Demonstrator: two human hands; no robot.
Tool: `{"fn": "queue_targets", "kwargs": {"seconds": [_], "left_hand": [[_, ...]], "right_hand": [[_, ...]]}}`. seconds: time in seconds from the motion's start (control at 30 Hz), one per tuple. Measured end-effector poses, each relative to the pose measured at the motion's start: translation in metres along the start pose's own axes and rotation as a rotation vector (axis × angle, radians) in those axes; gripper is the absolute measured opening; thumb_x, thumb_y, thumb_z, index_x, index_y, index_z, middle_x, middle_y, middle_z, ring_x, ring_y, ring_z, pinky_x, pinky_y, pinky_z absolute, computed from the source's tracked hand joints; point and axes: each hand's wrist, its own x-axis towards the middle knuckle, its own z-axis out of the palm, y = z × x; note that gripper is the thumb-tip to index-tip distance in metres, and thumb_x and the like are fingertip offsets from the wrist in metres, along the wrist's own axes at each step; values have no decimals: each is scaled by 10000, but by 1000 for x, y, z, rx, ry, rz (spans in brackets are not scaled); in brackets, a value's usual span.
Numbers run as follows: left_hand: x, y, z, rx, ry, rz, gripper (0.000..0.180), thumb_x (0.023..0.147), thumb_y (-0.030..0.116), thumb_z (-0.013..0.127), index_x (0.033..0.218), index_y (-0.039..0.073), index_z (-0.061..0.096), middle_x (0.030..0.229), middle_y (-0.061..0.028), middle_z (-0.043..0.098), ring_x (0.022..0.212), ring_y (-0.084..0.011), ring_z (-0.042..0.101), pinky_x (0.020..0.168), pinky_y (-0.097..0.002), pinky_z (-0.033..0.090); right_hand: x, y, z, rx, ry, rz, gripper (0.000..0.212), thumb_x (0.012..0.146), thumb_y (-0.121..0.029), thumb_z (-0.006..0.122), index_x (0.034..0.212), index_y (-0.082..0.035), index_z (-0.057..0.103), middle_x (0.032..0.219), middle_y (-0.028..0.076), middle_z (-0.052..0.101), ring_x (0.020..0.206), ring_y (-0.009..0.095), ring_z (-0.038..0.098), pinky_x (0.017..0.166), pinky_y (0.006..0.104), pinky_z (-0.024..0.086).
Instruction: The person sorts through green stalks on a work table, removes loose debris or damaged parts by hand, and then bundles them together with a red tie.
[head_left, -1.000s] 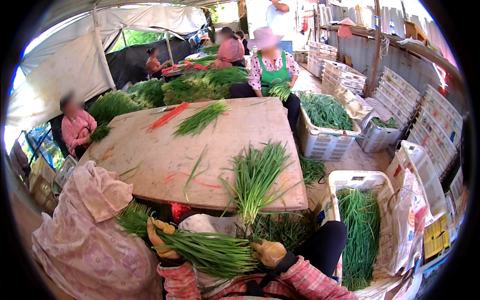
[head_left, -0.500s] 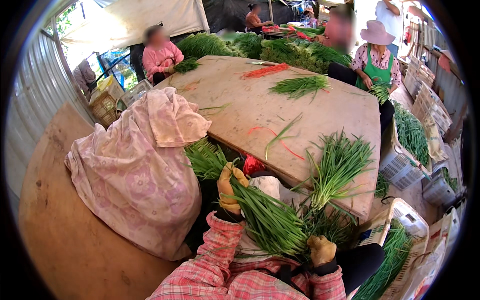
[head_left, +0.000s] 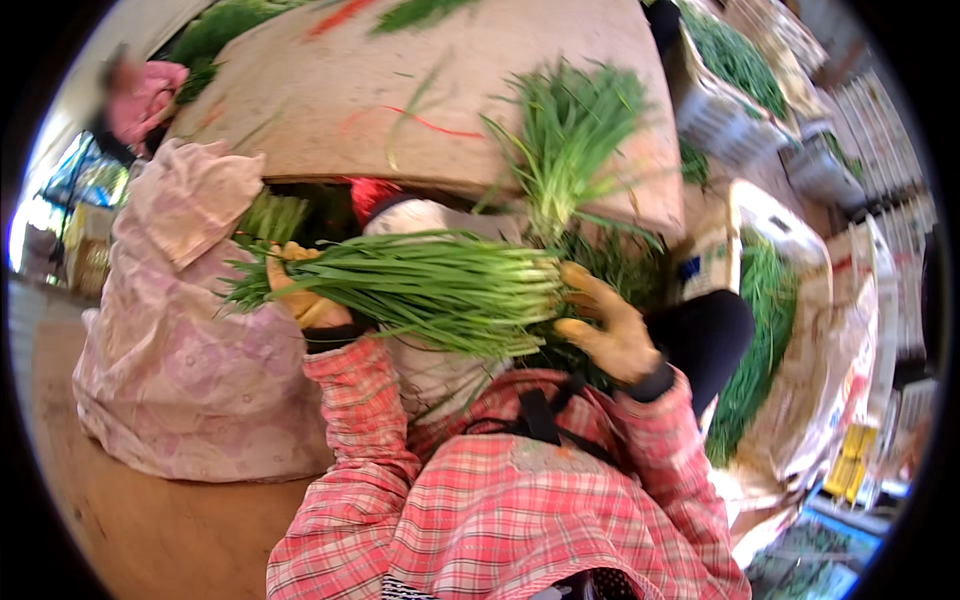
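Note:
A thick bunch of green chives [head_left: 430, 285] lies sideways over my lap, its pale stem ends toward the right. My left hand [head_left: 300, 295], in a tan glove, is closed round the leafy end. Beside the stem ends is my right hand [head_left: 610, 325], gloved alike, with thumb and fingers apart; its fingertips are at the cut ends, and I cannot tell whether they press on them. Another bunch of chives [head_left: 575, 140] rests on the right part of the wooden table [head_left: 330, 120], stems toward me.
A floral cloth [head_left: 200, 390] covers a bulky heap on my left. Red ties [head_left: 430, 125] lie on the table. At right, a white crate [head_left: 785, 220] holds chives, with further crates [head_left: 740, 130] beyond. A person in pink [head_left: 140, 105] sits at the far left.
The view has tipped downward. The held bunch has swung from slanting to nearly level and come up off my lap. My right hand has opened from a curled shape beside the stem ends.

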Motion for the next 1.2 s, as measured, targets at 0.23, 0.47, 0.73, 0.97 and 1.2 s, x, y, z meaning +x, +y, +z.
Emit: {"fn": "queue_targets", "kwargs": {"seconds": [0.23,0.47,0.73,0.97,1.2], "left_hand": [[-1,6,31,-68,266,-171,263,903,294,459,746,118,575,645,-18,603,557,-165,568,573,-333,503],[-2,12,34,-84,170,-226,281,905,273,467,662,134,496,570,15,519,523,-149,495,539,-292,448],[-1,13,39,-67,50,-171,341,920,294,398,614,144,416,544,34,390,499,-110,363,532,-243,343],[29,19,-20,960,-367,9,359,925,295,298,593,167,251,563,19,251,523,-126,260,581,-278,291],[10,12,31,-113,-253,-334,372,957,308,263,609,182,228,548,20,237,507,-128,193,560,-296,256]], "right_hand": [[-17,45,2,-330,353,-63,55,803,-32,578,815,-40,632,728,105,644,622,232,621,554,313,486],[5,-16,-6,-431,298,-74,365,799,-242,667,1089,-34,590,1021,166,598,777,268,623,706,329,499],[22,22,-2,-660,453,-473,120,642,16,641,712,-75,606,644,94,586,560,228,587,499,310,471],[-5,1,-21,-533,230,-14,272,790,-253,653,992,-74,621,885,135,617,726,278,624,643,359,498],[28,8,19,-893,-1,-317,165,741,-181,658,867,-75,650,677,102,572,625,293,567,547,379,444]]}}
